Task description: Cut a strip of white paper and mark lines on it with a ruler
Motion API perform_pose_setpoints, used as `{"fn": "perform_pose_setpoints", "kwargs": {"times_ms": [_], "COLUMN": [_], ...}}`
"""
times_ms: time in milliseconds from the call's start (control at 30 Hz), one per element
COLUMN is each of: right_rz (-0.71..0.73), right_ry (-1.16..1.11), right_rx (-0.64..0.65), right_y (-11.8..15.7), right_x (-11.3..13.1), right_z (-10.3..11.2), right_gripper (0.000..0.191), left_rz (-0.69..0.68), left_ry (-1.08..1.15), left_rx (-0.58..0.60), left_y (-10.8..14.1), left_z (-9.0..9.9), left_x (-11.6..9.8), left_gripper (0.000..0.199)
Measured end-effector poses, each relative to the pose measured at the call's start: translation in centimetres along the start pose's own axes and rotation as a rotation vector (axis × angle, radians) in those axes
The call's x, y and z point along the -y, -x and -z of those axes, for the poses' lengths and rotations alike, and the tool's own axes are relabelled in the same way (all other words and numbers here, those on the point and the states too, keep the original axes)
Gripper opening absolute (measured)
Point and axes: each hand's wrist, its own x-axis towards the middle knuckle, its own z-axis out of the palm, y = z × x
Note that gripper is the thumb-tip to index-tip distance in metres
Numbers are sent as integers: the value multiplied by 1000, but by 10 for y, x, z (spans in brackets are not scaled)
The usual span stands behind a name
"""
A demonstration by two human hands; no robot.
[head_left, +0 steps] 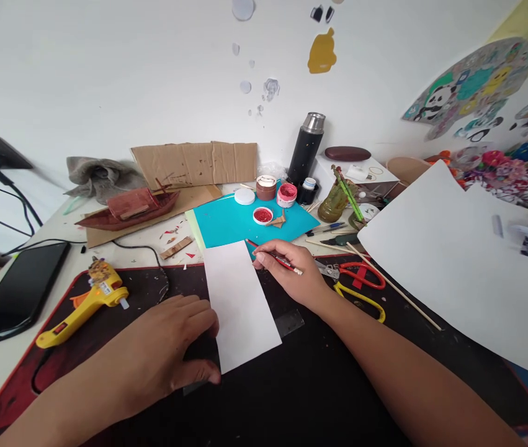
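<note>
A white rectangular sheet of paper (241, 310) lies on the black mat (291, 385), its far end overlapping a turquoise sheet (219, 225). My right hand (294, 270) is closed around a red pencil (282, 262), whose tip points up and left near the paper's far right corner. At the paper's left edge rests my left hand (175, 341), thumb and fingers apart, with nothing gripped. Part of a clear ruler (290, 323) shows to the right of the paper, and the paper covers its middle.
A yellow glue gun (84, 304) and black phone (18, 292) lie at left. Behind stand a red-brown model boat (128, 211), paint jars (286, 194) and a black thermos (307, 149). Scissors (361, 276), a wooden stick (396, 288) and large white paper (459, 267) are at right.
</note>
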Motion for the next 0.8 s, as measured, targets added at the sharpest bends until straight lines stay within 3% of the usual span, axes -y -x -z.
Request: {"fn": "perform_pose_setpoints", "kwargs": {"times_ms": [200, 367, 533, 800], "right_rz": [5, 8, 21, 24], "right_ry": [10, 19, 166, 205], "right_rx": [29, 122, 260, 291], "right_y": [1, 5, 7, 6], "right_x": [3, 6, 7, 8], "right_z": [0, -3, -4, -1], "right_gripper": [17, 18, 14, 17], "left_rz": [95, 72, 84, 87], "left_ry": [-83, -33, -21, -57], "left_rx": [121, 34, -1, -2], "left_y": [2, 6, 11, 23], "left_z": [-11, -18, -23, -23], "left_x": [-6, 0, 6, 11], "left_gripper": [32, 18, 14, 15]}}
